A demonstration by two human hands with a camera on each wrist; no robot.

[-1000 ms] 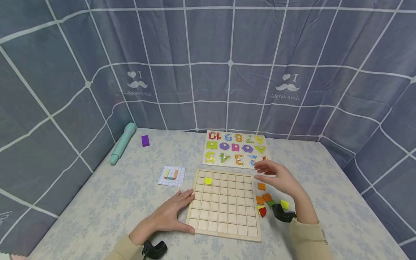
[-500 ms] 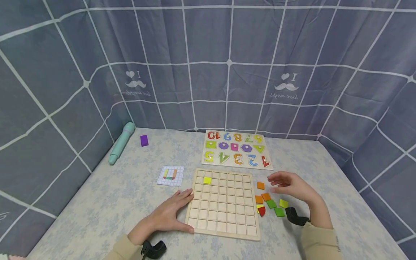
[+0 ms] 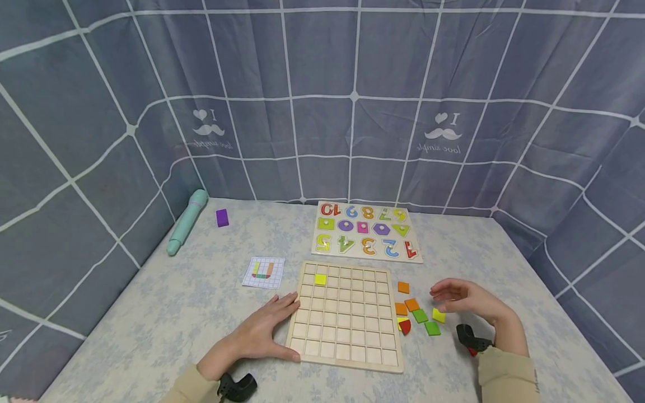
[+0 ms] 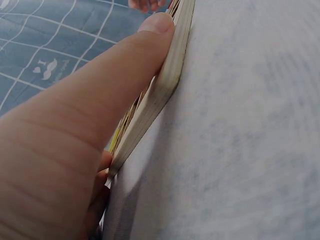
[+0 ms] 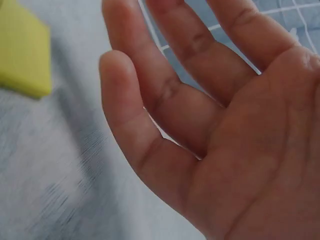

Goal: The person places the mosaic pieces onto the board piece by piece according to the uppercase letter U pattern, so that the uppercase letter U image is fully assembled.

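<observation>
"Well out from the tabletop's (image 3: 151,336) back edge, what is touched?"
"The grid board (image 3: 345,322), at its left edge, by the left hand (image 3: 259,333), thumb wide of fingers."
"And by the right hand (image 3: 468,298)?"
"Nothing; its fingers are loosely bent near a yellow tile (image 3: 439,316)."

The curtain (image 3: 322,129) was slate blue with white grid lines and white moustache prints, and the desk (image 3: 151,313) was pale with mottled blue. The gridded board (image 3: 344,323) was light wood with one yellow tile (image 3: 320,279), and the loose tiles (image 3: 420,316) were orange, green, yellow and red. The number puzzle (image 3: 353,256) held multicoloured pieces (image 3: 378,230), the block (image 3: 222,218) was purple, the tube (image 3: 187,224) mint green and the sleeves (image 3: 506,374) beige.
</observation>
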